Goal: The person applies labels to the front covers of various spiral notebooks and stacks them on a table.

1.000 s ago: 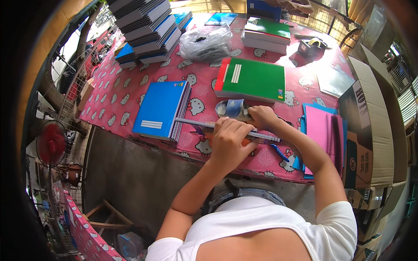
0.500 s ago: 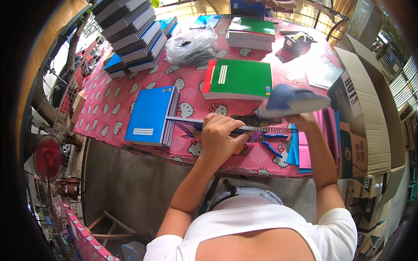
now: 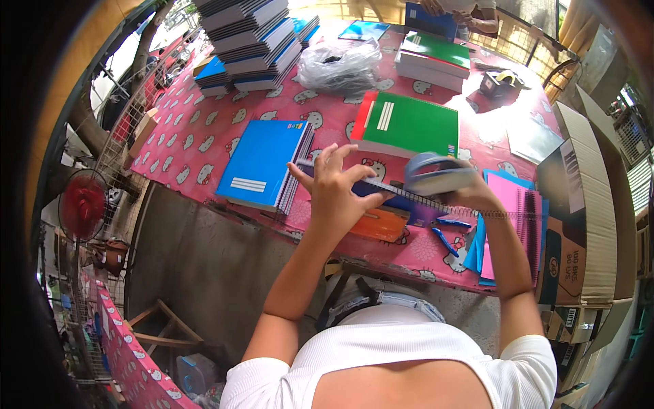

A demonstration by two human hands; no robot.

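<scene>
A spiral notebook [image 3: 421, 213] with a dark blue and purple cover is tilted up in front of me, its spine uppermost. The wire coil sticks out past its right end. My left hand [image 3: 335, 191] is at the spine with fingers spread, thumb and forefinger on either side of it. My right hand [image 3: 475, 192] grips a blurred blue-grey slipper-like thing [image 3: 439, 178] with a pale flat side, low over the coil. Just below lie blue-handled pliers [image 3: 446, 238] and an orange item [image 3: 380, 226], partly hidden by the notebook.
Blue notebooks [image 3: 262, 163] lie stacked at left, green ones [image 3: 412, 123] beyond. Tall notebook piles [image 3: 255, 51], a plastic bag [image 3: 339, 67] and a tape dispenser [image 3: 503, 83] stand farther back. Pink and blue covers [image 3: 504, 225] lie beside a cardboard box [image 3: 579, 204]. Someone's hands [image 3: 463, 17] hold a notebook opposite.
My left hand's fingers have gone from curled over the notebook to spread. The slipper-like thing has come down and left toward the coil. The whole view has shifted slightly.
</scene>
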